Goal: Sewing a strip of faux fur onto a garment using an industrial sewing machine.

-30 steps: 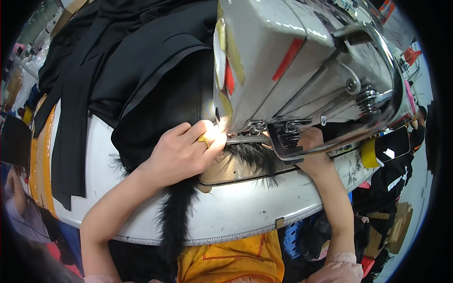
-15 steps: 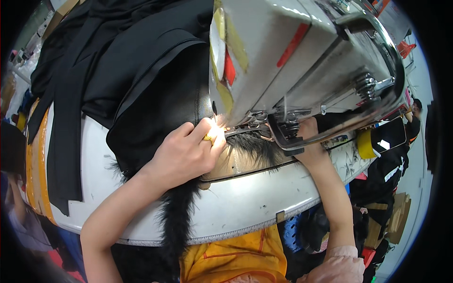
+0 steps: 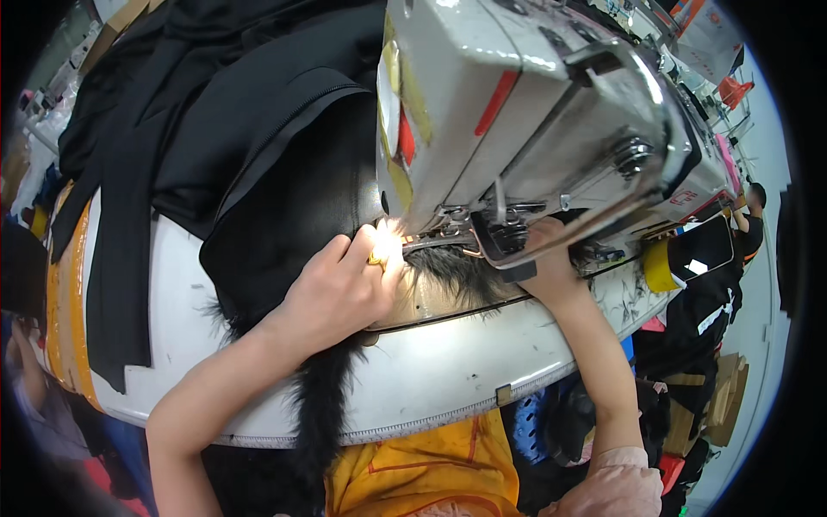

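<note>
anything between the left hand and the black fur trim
Nothing visible: the left hand overlaps the black fur trim, which shows on both sides of it. Glare and the hand itself hide whether its fingertips grip it.

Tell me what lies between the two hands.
Between the left hand and the right hand, the head view shows black fur over a metal plate, beneath part of the sewing machine.

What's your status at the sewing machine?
Left hand at black fabric. Right hand partly hidden by sewing machine. Black fluffy trim hanging over table edge.
</note>
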